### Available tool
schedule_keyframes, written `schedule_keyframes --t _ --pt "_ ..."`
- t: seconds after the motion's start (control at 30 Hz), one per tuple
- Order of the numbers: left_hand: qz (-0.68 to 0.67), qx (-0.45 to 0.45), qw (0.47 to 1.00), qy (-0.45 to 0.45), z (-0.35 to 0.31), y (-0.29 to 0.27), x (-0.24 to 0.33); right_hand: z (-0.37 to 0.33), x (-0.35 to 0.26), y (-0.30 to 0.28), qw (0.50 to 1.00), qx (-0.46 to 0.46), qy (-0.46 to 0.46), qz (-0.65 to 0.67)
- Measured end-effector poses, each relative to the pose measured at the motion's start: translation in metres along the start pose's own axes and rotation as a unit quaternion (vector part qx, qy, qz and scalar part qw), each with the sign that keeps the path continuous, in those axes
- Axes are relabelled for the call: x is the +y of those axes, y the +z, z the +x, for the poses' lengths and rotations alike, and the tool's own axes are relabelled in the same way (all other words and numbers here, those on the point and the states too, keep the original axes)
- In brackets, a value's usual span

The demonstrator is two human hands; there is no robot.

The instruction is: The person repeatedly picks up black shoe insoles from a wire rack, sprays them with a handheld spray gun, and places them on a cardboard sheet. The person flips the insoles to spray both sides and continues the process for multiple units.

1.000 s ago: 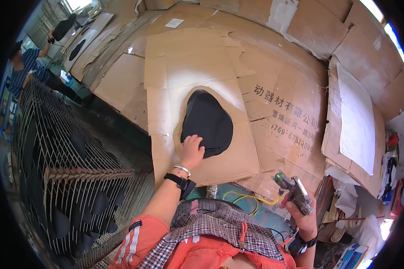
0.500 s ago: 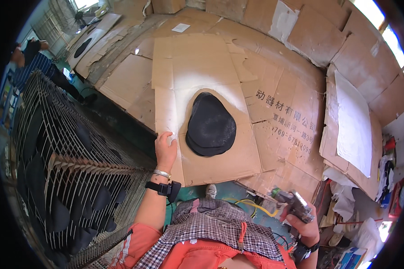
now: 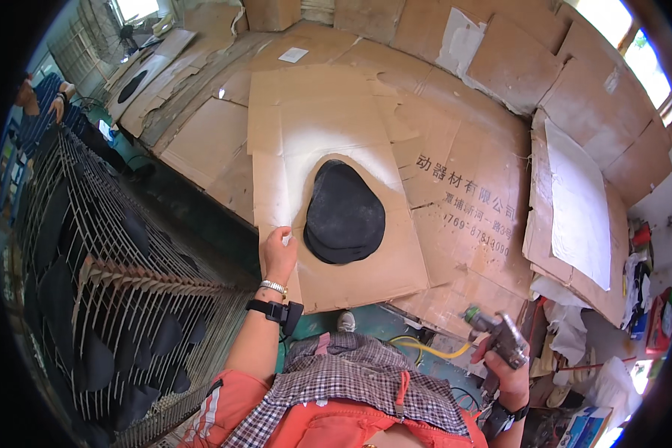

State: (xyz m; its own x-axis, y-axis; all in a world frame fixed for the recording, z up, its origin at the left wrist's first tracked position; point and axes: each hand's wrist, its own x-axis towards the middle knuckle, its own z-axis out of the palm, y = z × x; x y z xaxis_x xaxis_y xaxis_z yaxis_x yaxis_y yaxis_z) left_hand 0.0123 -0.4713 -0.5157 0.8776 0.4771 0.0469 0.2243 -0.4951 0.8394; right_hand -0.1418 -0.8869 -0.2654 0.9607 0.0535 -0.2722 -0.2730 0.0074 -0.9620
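A small stack of black, rounded pads [image 3: 345, 213] lies on a brown cardboard sheet [image 3: 299, 97], with whitish residue around its upper side. Their lower edges show slightly offset layers. At the sheet's left edge is my left hand [image 3: 279, 257], fingers curled and closed against the thumb; whether they pinch something small is hidden. My right hand [image 3: 506, 373], low on the right, grips a metal spray gun [image 3: 509, 342] with a green end. The gun is off the sheet, pointing toward the upper left, apart from the pads.
A wire rack [image 3: 149, 299] holding several black pads stands on my left. More cardboard [image 3: 463, 194] covers the table. A white-papered board [image 3: 579, 201] leans at right. A yellow hose [image 3: 433, 348] hangs below the table edge. Another person [image 3: 60, 112] is at far left.
My right hand has raised the spray gun slightly. My left fingers have drawn closer together at the sheet's edge. The view has shifted a little. The other person's arm has lowered.
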Motion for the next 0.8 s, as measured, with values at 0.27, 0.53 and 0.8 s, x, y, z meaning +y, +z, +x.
schedule_keyframes --t 0.27,0.53,0.8 --pt "0.031 -0.024 0.995 -0.095 0.021 0.037 -0.005 0.021 0.006 0.020 0.997 0.063 -0.031 0.012" --pt "0.168 -0.069 0.981 -0.065 0.034 0.070 -0.007 0.012 0.001 0.012 0.999 -0.002 -0.030 0.010" --pt "0.221 -0.027 0.973 -0.058 0.028 0.080 0.015 0.004 0.004 0.002 1.000 0.006 -0.013 0.003"
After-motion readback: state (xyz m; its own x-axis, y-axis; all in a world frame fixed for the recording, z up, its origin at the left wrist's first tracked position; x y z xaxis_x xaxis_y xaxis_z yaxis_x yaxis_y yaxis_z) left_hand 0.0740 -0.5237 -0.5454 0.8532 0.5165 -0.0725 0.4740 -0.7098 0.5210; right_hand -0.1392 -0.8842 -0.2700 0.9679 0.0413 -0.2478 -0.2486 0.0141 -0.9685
